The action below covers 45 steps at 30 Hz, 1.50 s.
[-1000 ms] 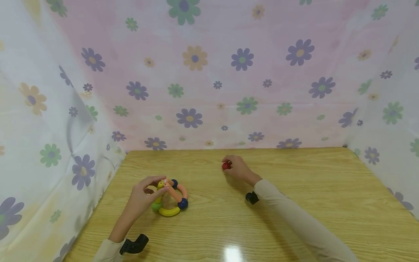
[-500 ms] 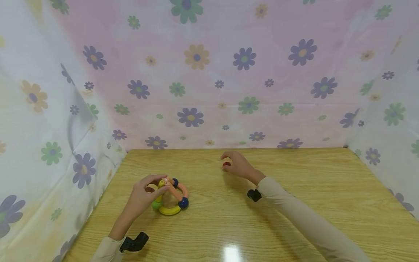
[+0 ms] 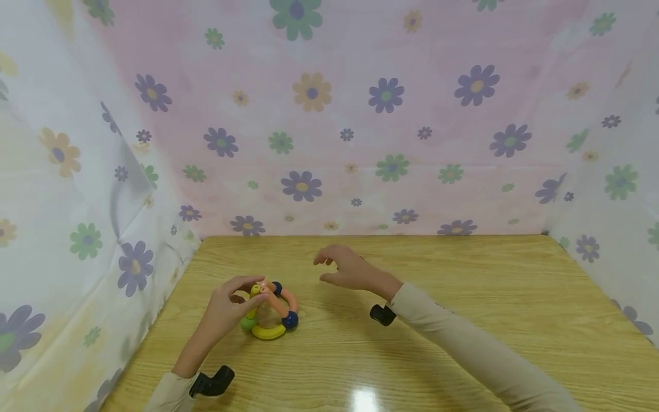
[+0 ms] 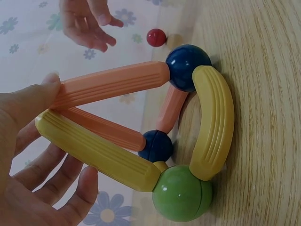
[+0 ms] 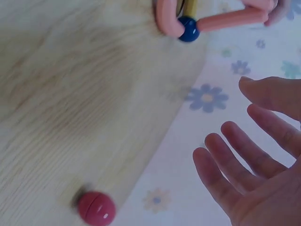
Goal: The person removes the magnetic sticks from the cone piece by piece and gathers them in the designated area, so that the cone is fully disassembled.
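Observation:
My left hand pinches the upper ends of two orange rods and a yellow rod, which lean together. Below, they join a toy frame on the table: a green ball, two dark blue balls, a curved yellow rod and a curved orange rod. To the right of the frame, my right hand hovers with its fingers spread and holds nothing. A red ball lies on the table apart from that hand; in the head view the hand mostly hides it.
The wood-grain table ends at a flowered cloth backdrop behind and at both sides. A black wrist camera mount sits at the left cuff, another mount at the right cuff.
My right hand has let go of the red ball and moved left toward the frame, fingers opening. My left hand keeps its pinch on the rods in the same place.

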Motion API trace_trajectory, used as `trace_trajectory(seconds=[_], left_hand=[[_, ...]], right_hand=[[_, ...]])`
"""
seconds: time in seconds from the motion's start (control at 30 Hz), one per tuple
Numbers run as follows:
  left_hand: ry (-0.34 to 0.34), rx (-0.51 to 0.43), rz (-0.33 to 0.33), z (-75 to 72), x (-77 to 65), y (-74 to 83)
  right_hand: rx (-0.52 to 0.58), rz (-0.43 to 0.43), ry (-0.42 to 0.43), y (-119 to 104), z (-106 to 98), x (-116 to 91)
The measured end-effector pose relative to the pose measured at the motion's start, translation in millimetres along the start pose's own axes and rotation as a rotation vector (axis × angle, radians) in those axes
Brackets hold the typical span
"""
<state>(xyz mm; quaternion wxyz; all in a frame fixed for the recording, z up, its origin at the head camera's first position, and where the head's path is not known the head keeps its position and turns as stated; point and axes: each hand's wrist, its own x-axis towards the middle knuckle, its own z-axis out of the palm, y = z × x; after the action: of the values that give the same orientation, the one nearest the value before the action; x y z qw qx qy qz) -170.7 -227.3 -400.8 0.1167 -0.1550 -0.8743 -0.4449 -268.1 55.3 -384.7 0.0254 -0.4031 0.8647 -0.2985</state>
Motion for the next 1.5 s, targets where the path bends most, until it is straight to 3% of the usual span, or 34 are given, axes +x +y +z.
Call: trace_trajectory(seconds=[0.17,0.5,0.93,1.23,1.37,1.5], left_hand=[[-0.013,-0.016,0.007,3.0,4.1,-16.2],[-0.006,-0.026,-0.001,2.2,5.8,-16.6],[-0.006,-0.029,-0.008,4.3,6.8,-16.3],[-0.017,-0.025,-0.014,2.1,4.0,-17.0],[-0.010,-0.001,-0.018,1.4,3.2,-7.1],[-0.008,0.007,-0.016,-2.2,0.5,14.0]], right_hand=[[0.012,-0.055,-0.055,-21,7,8],[0.126,-0.109,-0.117,-50,33,31],[0.313,-0.091,0.091,-60,67,38],[0.272,-0.057,0.128,-63,69,30],[0.304,-0.065,0.131,-62,67,24],[0.359,-0.092,0.138,-60,64,16]])
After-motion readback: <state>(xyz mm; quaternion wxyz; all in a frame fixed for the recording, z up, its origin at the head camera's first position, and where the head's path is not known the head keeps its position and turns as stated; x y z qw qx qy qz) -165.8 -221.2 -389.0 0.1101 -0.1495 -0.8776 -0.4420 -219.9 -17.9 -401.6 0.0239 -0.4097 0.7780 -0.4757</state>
